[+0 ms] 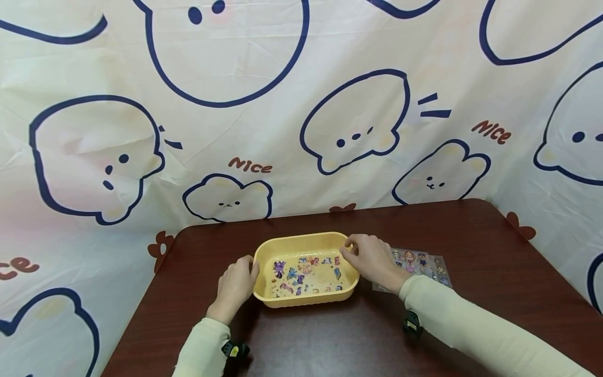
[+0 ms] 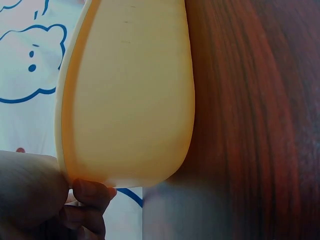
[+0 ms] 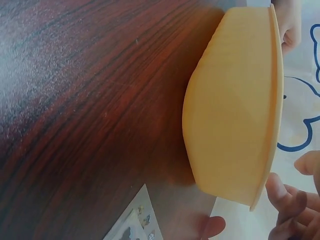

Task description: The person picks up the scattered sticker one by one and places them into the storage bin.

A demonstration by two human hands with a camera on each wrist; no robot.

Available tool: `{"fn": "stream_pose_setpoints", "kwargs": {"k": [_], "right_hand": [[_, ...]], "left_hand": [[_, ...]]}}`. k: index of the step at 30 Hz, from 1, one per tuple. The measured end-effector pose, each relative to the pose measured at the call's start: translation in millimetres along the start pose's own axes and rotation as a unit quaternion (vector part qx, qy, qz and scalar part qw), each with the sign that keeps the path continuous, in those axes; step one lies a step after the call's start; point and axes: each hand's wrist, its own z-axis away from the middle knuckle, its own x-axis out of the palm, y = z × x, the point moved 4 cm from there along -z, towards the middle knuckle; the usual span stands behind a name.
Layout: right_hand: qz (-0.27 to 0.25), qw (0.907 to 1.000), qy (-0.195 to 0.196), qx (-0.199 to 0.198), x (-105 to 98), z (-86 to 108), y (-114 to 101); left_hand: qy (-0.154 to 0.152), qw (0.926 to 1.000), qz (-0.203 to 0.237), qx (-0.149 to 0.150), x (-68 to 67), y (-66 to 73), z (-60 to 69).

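Yellow basin (image 1: 308,301), one, gripped by left hand (image 1: 234,285); one right hand (image 1: 374,260) near.

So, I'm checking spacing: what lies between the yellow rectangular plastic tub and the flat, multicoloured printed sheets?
Bare brown wooden tabletop, as the right wrist view shows; in the head view, the right hand hides part of it.

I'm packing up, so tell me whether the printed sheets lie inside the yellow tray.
No, the printed sheets lie on the table beside the yellow tray, partly hidden by the right hand.
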Motion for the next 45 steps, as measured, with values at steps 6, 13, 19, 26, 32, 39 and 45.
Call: {"fn": "stream_pose_setpoints", "kwargs": {"k": [6, 13, 19, 26, 32, 39, 45], "right_hand": [[-0.010, 0.9999, 0.005, -0.002, -2, 2.9, 2], [-0.017, 0.9996, 0.019, -0.012, -6, 6.3, 8], [-0.026, 0.9992, 0.024, -0.018, -10, 7.7, 12], [-0.029, 0.9991, 0.027, -0.013, -16, 8.1, 16], [-0.031, 0.9991, 0.024, -0.019, -17, 11.8, 19], [-0.026, 0.9989, 0.031, -0.023, -19, 16.2, 23], [-0.019, 0.9993, 0.029, -0.017, -23, 19.2, 28]], "left_hand": [[0.002, 1.0000, 0.000, 0.003, -0.1, -0.3, 0.2], [0.002, 1.0000, 0.000, 0.001, -0.6, -0.1, 1.0], [0.005, 1.0000, 0.002, 0.001, -1.5, 0.2, 1.6], [0.003, 1.0000, 0.003, -0.001, -1.0, -0.8, 1.9], [0.004, 1.0000, 0.004, -0.004, -1.4, -1.2, 2.5], [0.004, 1.0000, 0.005, -0.001, -1.7, -0.1, 2.5], [0.004, 1.0000, 0.006, 0.003, -1.3, 0.3, 2.2]]}}
